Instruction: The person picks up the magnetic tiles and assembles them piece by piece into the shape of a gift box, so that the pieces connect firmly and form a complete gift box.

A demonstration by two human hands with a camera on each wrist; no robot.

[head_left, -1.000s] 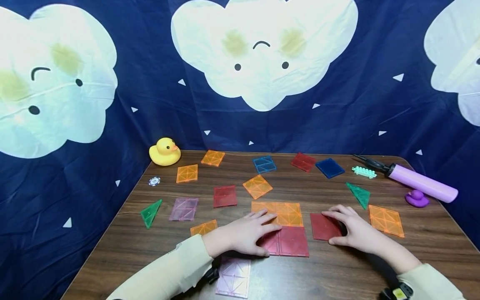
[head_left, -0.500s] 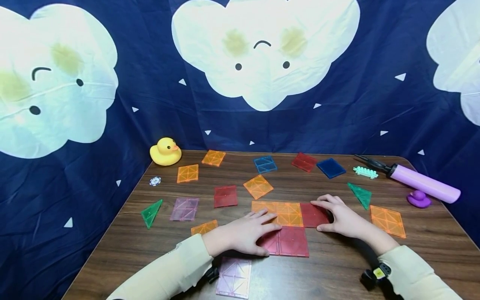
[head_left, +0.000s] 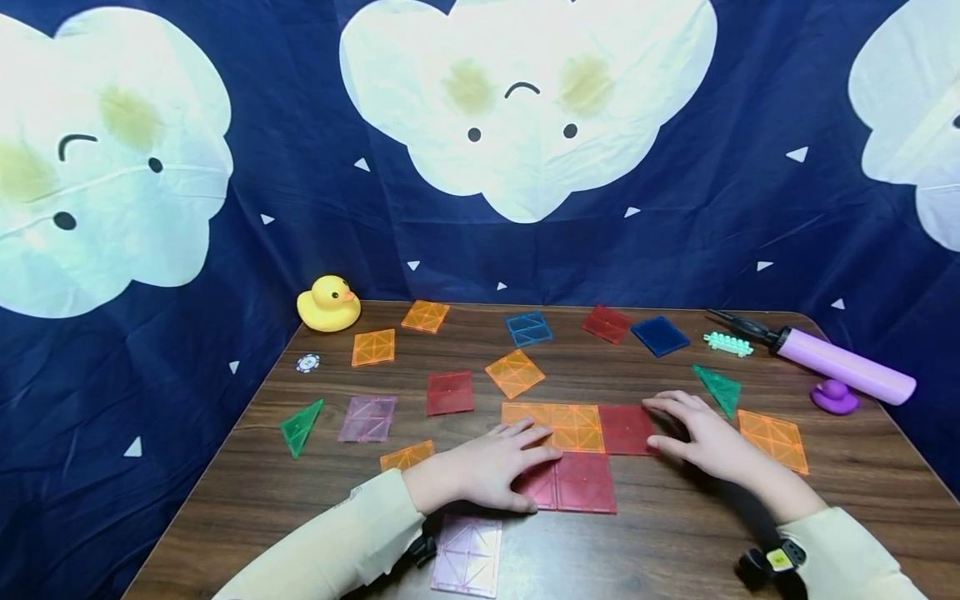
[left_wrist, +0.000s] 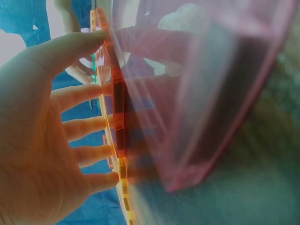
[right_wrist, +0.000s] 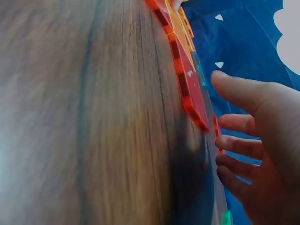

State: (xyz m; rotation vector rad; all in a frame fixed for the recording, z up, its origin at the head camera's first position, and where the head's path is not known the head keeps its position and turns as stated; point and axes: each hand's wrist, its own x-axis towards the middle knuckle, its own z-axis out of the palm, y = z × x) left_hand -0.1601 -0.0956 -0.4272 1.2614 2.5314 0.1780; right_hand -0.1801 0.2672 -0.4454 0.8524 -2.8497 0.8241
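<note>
The left hand (head_left: 501, 462) lies with its fingers spread over a joined block of translucent plastic tiles, fingertips on the orange square tiles (head_left: 577, 433) and thumb by the near edge of the red square tiles (head_left: 586, 483) in front of them. Another square, the right-hand red tile (head_left: 625, 430), sits flat against the right side of the orange pair. The right hand (head_left: 708, 440) is just beside that tile's right edge, thumb and fingers apart and gently bent, pinching nothing — whether a fingertip touches the edge I cannot tell. A device (head_left: 776, 560) at the right wrist carries a yellow label, its marks too small to read; the blue-and-white round chip (head_left: 307, 363) at the table's left also has markings too small to make out. A pale lilac tile (head_left: 467, 557) lies beside the left sleeve (head_left: 352, 533), and a larger orange tile (head_left: 773, 442) lies right of the right hand. Farther back on the wood-grain table (head_left: 600, 562) are a yellow rubber duck (head_left: 328, 305), a dark blue tile (head_left: 660, 336) and — at the right — a lilac hand pump (head_left: 843, 365) above a small purple duck (head_left: 834, 397).
</note>
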